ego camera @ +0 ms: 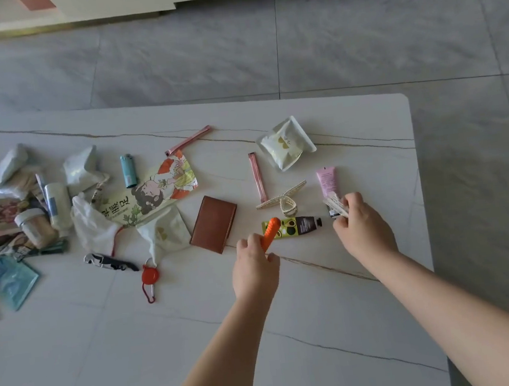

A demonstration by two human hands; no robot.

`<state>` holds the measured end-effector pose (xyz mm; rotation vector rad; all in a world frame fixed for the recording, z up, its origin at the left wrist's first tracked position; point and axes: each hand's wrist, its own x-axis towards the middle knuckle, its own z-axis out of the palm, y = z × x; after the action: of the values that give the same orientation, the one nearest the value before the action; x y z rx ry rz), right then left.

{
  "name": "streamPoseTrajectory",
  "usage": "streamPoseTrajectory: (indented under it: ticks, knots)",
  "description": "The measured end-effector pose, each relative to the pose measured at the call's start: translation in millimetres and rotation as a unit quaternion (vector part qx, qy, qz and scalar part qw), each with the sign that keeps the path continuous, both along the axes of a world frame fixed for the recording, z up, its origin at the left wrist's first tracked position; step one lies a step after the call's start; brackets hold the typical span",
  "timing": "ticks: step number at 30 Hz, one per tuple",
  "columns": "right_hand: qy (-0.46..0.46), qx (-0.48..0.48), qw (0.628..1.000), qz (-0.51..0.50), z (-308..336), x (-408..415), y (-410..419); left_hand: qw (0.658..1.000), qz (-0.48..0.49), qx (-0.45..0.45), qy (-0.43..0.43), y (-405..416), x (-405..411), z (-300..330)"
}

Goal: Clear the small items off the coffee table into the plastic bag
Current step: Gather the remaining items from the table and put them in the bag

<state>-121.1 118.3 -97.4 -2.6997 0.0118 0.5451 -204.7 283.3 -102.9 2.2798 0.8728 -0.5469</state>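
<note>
Holding an orange stick (270,234) in a closed grip, the left hand (254,267) hovers above the near middle of the white desk (264,350). The right hand (362,228) pinches a small flat packet (335,204) between thumb and fingers, close to the desk's right edge and just beside a pink tube (327,181). Between the two hands lies a green avocado-print tube (295,226), with a pearl hair clip (284,200) just behind it. A brown wallet (214,224) rests left of the orange stick, and a red carabiner tag (149,279) and a corkscrew (110,262) lie further left. A white pouch (285,144) and a pink sachet stick (258,178) sit toward the far side; a second pink stick (188,140) lies nearest the far edge. A blue lighter (128,170) and an illustrated snack wrapper (154,191) occupy the centre left. Crowded items, partly within crumpled white plastic (93,224), fill the left margin; whether this is the bag cannot be told. Bare desk surface extends from the hands to the near edge. Grey floor tiles (262,49) lie beyond the far and right edges.
</note>
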Motion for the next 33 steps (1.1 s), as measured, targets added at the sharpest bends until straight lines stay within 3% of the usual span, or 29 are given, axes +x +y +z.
streamPoseTrajectory:
  ticks: [3, 10, 18, 23, 29, 33]
  knots:
    - [0.032, -0.026, 0.999, -0.014, -5.2, 16.4, 5.1, 0.998, -0.063, 0.008, -0.022, 1.3, 18.8, -3.9]
    - [0.016, -0.075, 0.996, -0.039, -24.2, 33.5, 22.9, 0.998, -0.043, 0.008, -0.039, -3.0, 34.4, -24.8]
    - [0.108, -0.026, 0.993, -0.032, -24.7, 13.8, 14.4, 0.999, -0.022, 0.018, 0.034, -7.7, 22.6, -28.6]
    - [0.164, 0.078, 0.980, -0.085, -8.9, -9.6, -1.7, 0.994, -0.013, -0.090, 0.053, -11.6, 1.8, -17.8]
    - [0.250, 0.216, 0.934, -0.138, 45.4, -38.6, -7.6, 0.935, 0.187, -0.292, 0.072, -14.9, -31.1, 33.1]
    - [0.277, 0.241, 0.924, -0.104, 96.7, -59.7, -6.4, 0.895, 0.286, -0.338, 0.050, -14.5, -54.5, 88.9]
